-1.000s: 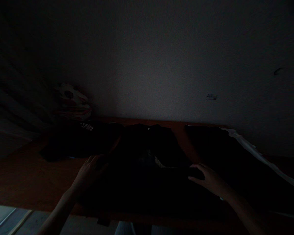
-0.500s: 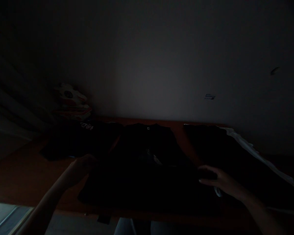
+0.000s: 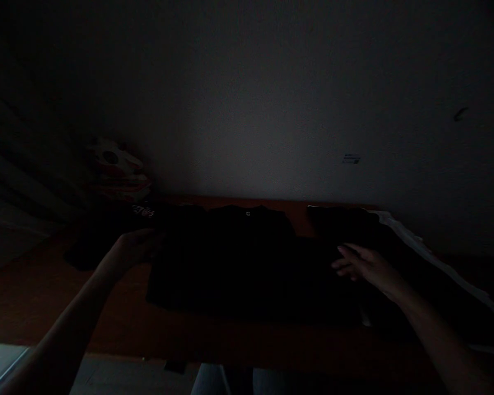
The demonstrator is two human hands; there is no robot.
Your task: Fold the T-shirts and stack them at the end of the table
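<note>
A black T-shirt (image 3: 247, 274) lies before me on the brown table, its small collar label at the far end and its near part doubled over. My left hand (image 3: 138, 247) is at its left side, palm down; its fingertips are lost in the dark, so I cannot tell whether they grip cloth. At the right side, my right hand (image 3: 360, 264) hovers close to the cloth with fingers bent and apart, and nothing shows between them. The shirt's folds hardly show in the dim light.
Another black garment with light lettering (image 3: 143, 211) lies at the left. Dark and white clothes (image 3: 399, 269) spread along the right side. A white-and-red pile (image 3: 119, 170) stands at the back left, against the wall (image 3: 255, 131). The table's front edge (image 3: 144, 357) is near my legs.
Both hands have moved away from me. The shirt's near edge has shifted toward the wall, and the print on its middle is now covered. My right hand's fingers have loosened.
</note>
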